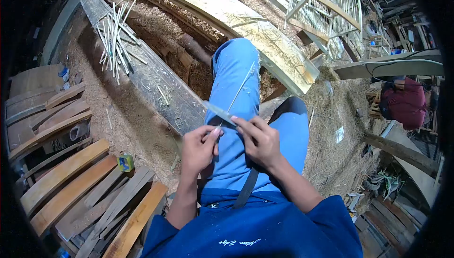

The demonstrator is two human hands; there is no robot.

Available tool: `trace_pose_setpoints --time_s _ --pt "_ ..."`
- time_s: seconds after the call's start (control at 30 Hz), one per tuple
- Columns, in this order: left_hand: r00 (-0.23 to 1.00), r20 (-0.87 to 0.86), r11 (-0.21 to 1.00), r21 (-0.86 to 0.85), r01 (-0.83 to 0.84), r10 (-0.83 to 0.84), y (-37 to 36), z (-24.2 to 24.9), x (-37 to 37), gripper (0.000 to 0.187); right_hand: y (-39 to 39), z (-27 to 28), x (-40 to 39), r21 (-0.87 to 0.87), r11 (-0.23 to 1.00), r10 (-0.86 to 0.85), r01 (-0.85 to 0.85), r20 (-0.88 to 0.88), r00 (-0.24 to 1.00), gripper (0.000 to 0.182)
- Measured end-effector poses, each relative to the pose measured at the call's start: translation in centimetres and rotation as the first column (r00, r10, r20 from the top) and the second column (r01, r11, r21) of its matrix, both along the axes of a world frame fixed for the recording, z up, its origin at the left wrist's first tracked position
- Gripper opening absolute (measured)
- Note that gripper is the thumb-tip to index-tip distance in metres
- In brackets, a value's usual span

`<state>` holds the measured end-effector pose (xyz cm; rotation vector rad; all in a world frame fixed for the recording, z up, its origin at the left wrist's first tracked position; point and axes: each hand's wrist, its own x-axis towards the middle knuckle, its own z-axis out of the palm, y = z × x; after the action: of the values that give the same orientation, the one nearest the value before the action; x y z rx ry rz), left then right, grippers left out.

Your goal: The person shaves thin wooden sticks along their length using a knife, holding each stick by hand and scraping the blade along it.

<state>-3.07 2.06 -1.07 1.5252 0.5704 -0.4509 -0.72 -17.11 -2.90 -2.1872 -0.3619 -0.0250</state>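
My left hand [199,148] is closed, its thumb and fingers pinching the near end of a thin wooden stick [242,86]. The stick slants away over my blue trouser leg. Closed around a knife is my right hand [259,140]; its flat pale blade [216,111] points left and lies across the stick just beyond my left fingers. The knife's handle is hidden inside my right hand. A bundle of similar thin sticks [113,42] lies on the grey plank to the upper left, with a few short pieces [163,95] nearer to me.
The grey plank [163,87] runs diagonally on my left. A broad timber beam [265,35] covered in shavings lies ahead, with a slatted cage-like frame [326,7] behind it. Curved boards [71,177] and a yellow tape measure [126,163] are at lower left. Another person [404,102] in red is at right.
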Motion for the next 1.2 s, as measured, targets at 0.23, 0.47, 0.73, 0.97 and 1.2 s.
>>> trace_pose_setpoints --time_s 0.23,0.47,0.73,0.97,1.2 --pt "0.993 0.08 0.996 0.024 0.086 -0.087 -0.4 -1.2 1.4 0.021 -0.2 0.4 -0.2 -0.095 0.995 0.011 -0.008 0.023 1.0 0.033" --pt "0.998 0.027 0.999 -0.016 0.051 -0.051 0.3 -0.5 -1.2 0.023 -0.1 -0.3 0.2 -0.107 0.993 -0.053 0.055 0.024 0.998 0.032" --pt "0.997 -0.042 0.998 -0.019 0.06 -0.061 4.1 1.4 -7.1 0.02 0.1 -0.4 0.5 -0.107 0.991 -0.068 0.075 0.062 0.996 0.028" --pt "0.995 -0.072 0.997 -0.051 0.063 -0.066 5.4 1.2 -8.4 0.021 -0.2 -1.2 1.8 -0.068 0.971 -0.225 0.229 0.057 0.973 0.03" --pt "0.989 0.004 0.989 -0.024 0.146 -0.146 0.3 0.8 0.9 0.027 0.1 0.7 0.4 -0.009 0.999 -0.049 0.049 -0.01 0.999 0.034"
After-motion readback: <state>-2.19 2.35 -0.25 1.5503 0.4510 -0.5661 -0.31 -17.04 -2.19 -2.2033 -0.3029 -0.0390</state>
